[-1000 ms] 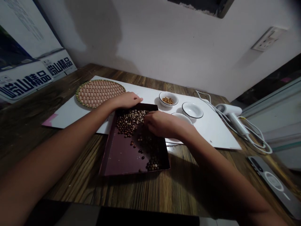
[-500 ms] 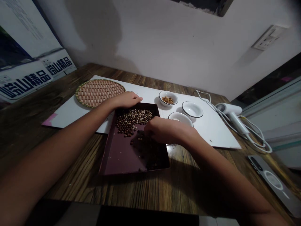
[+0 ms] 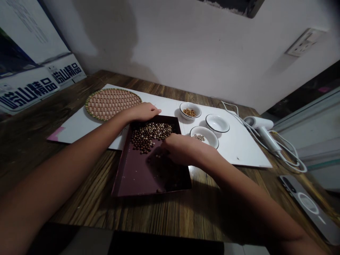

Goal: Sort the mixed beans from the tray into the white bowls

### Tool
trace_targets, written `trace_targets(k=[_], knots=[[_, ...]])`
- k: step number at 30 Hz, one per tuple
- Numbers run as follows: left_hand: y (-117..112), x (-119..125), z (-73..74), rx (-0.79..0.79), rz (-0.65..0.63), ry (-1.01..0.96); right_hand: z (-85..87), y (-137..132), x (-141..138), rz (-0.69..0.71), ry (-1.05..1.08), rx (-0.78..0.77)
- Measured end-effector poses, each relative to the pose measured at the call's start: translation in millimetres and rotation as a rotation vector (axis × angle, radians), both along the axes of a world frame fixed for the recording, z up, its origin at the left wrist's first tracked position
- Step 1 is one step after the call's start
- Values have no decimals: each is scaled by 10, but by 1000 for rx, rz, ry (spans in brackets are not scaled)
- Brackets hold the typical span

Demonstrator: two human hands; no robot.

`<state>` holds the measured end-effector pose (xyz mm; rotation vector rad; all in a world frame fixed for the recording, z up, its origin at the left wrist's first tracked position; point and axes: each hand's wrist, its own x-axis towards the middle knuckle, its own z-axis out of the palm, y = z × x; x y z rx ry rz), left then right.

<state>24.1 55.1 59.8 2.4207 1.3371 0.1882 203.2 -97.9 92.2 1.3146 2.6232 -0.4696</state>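
Note:
A dark maroon tray point(image 3: 132, 175) lies on the wooden table with a heap of mixed brown and pale beans point(image 3: 148, 134) at its far end. My left hand point(image 3: 142, 111) grips the tray's far left corner, fingers curled over the rim. My right hand point(image 3: 179, 150) is down inside the tray just right of the heap, fingers bent and pinched among loose beans; what they hold is hidden. Three small white bowls stand to the right: one with tan beans point(image 3: 190, 110), one with a few pale beans point(image 3: 204, 136), one bare bowl point(image 3: 217, 123).
A round woven mat point(image 3: 113, 102) lies on the white board point(image 3: 239, 148) at back left. A white hair dryer point(image 3: 261, 129) with its cable and a phone point(image 3: 308, 205) lie at right. Printed signs point(image 3: 29, 92) lean at far left. The wall is close behind.
My right hand has pulled back toward me from the bean heap and shifted slightly left, uncovering the nearest bowl. The left hand has stayed on the tray corner.

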Motion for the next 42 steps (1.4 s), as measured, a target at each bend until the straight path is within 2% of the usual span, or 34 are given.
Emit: trace_targets(k=[15, 20, 26, 31, 42], knots=[[-16, 8, 10, 2, 4, 30, 166, -70, -72, 26, -254, -53], [-22, 16, 15, 2, 12, 29, 210, -54, -28, 102, -111, 0], [-30, 16, 25, 4, 12, 30, 83, -33, -80, 166, 83, -23], [-16, 6, 6, 14, 10, 23, -6, -36, -151, 207, 100, -28], [-8, 10, -3, 22, 23, 39, -156, -76, -186, 245, 64, 71]])
